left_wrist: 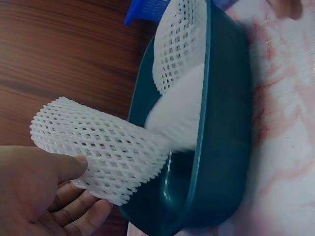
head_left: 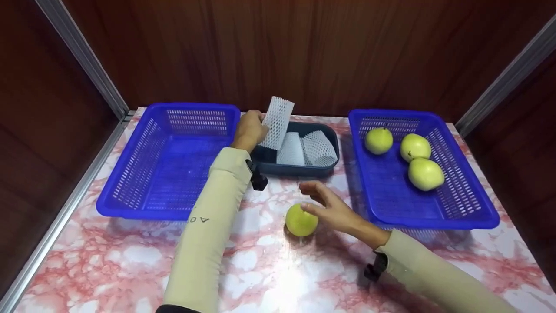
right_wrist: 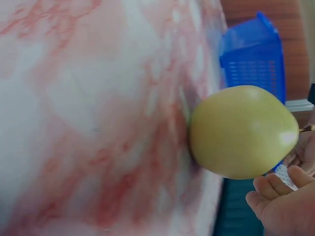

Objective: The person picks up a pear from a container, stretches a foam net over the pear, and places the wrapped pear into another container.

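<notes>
A white foam net sleeve (head_left: 278, 123) is pinched between the thumb and fingers of my left hand (head_left: 252, 131), tilted over the dark teal bin (head_left: 295, 170). In the left wrist view the thumb lies on the outside of the foam net sleeve (left_wrist: 101, 147), and its lower end overlaps the bin. Two more foam net sleeves (head_left: 319, 148) lie inside that bin. A yellow-green pear (head_left: 300, 221) sits on the table in front of the bin. Beside it, my right hand (head_left: 336, 211) has its fingers loosely bent, with the fingertips right at the pear's upper side.
On the right stands a blue plastic basket (head_left: 393, 213) holding three pears (head_left: 426, 174). A second blue basket (head_left: 173, 161) on the left has nothing in it. The marbled table (head_left: 143, 261) ends at a brown wood-grain wall (head_left: 304, 56).
</notes>
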The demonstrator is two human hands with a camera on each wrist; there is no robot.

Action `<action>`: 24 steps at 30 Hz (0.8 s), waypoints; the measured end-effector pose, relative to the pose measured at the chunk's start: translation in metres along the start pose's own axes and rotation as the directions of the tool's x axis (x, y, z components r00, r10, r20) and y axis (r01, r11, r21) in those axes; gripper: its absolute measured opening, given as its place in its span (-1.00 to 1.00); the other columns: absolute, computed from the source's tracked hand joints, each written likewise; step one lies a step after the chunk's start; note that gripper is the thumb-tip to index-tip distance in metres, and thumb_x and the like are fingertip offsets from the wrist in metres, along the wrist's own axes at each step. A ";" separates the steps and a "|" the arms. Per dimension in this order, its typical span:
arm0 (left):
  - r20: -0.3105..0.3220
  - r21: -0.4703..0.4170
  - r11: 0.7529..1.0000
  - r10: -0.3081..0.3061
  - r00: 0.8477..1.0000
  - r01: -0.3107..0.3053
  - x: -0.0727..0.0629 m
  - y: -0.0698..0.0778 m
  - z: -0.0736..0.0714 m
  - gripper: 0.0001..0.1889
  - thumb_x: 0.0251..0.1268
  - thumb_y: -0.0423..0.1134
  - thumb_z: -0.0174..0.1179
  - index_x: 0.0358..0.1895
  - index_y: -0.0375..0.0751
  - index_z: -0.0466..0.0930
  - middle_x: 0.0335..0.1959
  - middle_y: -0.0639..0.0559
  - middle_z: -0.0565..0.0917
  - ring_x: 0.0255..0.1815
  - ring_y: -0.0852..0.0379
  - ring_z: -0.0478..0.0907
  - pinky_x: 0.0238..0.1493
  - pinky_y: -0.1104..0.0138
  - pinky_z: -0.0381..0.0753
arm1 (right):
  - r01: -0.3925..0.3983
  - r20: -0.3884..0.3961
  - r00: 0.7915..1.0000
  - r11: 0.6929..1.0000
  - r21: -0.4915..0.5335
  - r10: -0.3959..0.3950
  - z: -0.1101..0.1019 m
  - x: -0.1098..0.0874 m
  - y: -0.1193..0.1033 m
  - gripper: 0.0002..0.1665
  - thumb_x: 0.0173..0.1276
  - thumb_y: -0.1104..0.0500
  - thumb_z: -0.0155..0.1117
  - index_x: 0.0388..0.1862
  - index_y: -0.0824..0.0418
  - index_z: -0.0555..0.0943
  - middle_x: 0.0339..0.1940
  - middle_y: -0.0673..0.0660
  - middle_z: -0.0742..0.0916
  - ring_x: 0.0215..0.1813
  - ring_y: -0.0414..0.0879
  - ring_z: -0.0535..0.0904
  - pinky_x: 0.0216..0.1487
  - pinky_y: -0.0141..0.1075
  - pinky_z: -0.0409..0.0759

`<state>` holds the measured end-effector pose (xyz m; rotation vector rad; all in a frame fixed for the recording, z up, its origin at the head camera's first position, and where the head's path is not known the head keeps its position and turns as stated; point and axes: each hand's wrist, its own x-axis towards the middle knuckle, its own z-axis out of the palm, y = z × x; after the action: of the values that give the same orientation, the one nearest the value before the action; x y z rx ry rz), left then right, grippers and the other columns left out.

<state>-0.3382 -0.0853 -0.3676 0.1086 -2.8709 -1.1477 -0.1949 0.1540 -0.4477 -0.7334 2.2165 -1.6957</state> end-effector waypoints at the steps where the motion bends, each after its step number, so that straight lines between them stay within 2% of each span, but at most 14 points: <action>1: -0.010 0.000 1.000 0.009 1.000 -0.009 0.000 0.000 -0.002 -0.75 0.37 -0.39 0.17 0.06 -0.34 0.66 0.02 -0.16 0.73 0.03 -0.01 0.61 0.15 0.18 0.58 | 0.013 -0.011 1.000 1.000 0.006 -0.013 -0.001 0.001 -0.002 -0.41 0.47 0.28 0.24 0.37 0.51 0.32 0.35 0.49 0.47 0.46 0.32 0.32 0.57 0.07 0.13; 6: -0.035 -0.001 0.998 0.057 0.998 -0.057 -0.001 0.001 -0.007 -0.76 0.34 -0.38 0.24 0.01 -0.38 0.64 -0.03 -0.20 0.72 -0.02 -0.03 0.60 0.12 0.16 0.58 | 0.045 -0.073 0.996 0.998 0.052 -0.041 -0.005 0.004 -0.014 -0.50 0.49 0.36 0.13 0.32 0.56 0.33 0.31 0.51 0.49 0.41 0.38 0.34 0.53 0.07 0.24; 12: -0.031 -0.072 0.989 0.124 0.992 -0.126 -0.010 0.008 -0.014 -0.75 0.37 -0.28 0.30 -0.03 -0.37 0.58 -0.10 -0.18 0.68 -0.12 0.04 0.56 0.01 0.20 0.59 | 0.021 -0.209 0.978 0.997 0.071 -0.006 -0.014 0.010 -0.032 -0.62 0.54 0.37 0.08 0.26 0.52 0.42 0.23 0.41 0.58 0.29 0.14 0.49 0.35 -0.21 0.46; 16: -0.033 -0.138 0.977 0.159 0.987 -0.162 -0.017 0.013 -0.017 -0.75 0.38 -0.22 0.32 -0.09 -0.33 0.54 -0.17 -0.12 0.64 -0.17 0.06 0.55 -0.07 0.25 0.58 | 0.036 -0.279 0.960 0.988 0.150 0.007 -0.019 0.013 -0.040 -0.68 0.56 0.37 0.02 0.18 0.54 0.46 0.12 0.39 0.63 0.18 0.04 0.57 0.24 -0.23 0.56; 20: -0.037 -0.185 0.960 0.206 0.978 -0.209 -0.026 0.018 -0.019 -0.73 0.37 -0.20 0.35 -0.13 -0.32 0.51 -0.22 -0.08 0.59 -0.19 0.08 0.51 -0.10 0.29 0.54 | 0.028 -0.300 0.952 0.961 0.274 0.058 -0.023 0.016 -0.047 -0.68 0.61 0.31 -0.04 0.16 0.51 0.49 0.02 0.30 0.69 0.08 0.02 0.65 0.13 -0.15 0.65; 24: -0.034 -0.216 0.938 0.271 0.962 -0.271 -0.039 0.022 -0.019 -0.73 0.34 -0.20 0.37 -0.19 -0.32 0.50 -0.27 -0.06 0.57 -0.23 0.10 0.50 -0.17 0.32 0.52 | 0.001 -0.286 0.949 0.910 0.415 0.129 -0.026 0.017 -0.054 -0.66 0.65 0.26 -0.09 0.17 0.47 0.49 -0.04 0.22 0.75 0.00 -0.01 0.71 0.04 -0.14 0.69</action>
<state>-0.2988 -0.0791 -0.3395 -0.2843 -2.6236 -1.3864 -0.2092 0.1554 -0.3868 -0.3012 1.9203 -2.2686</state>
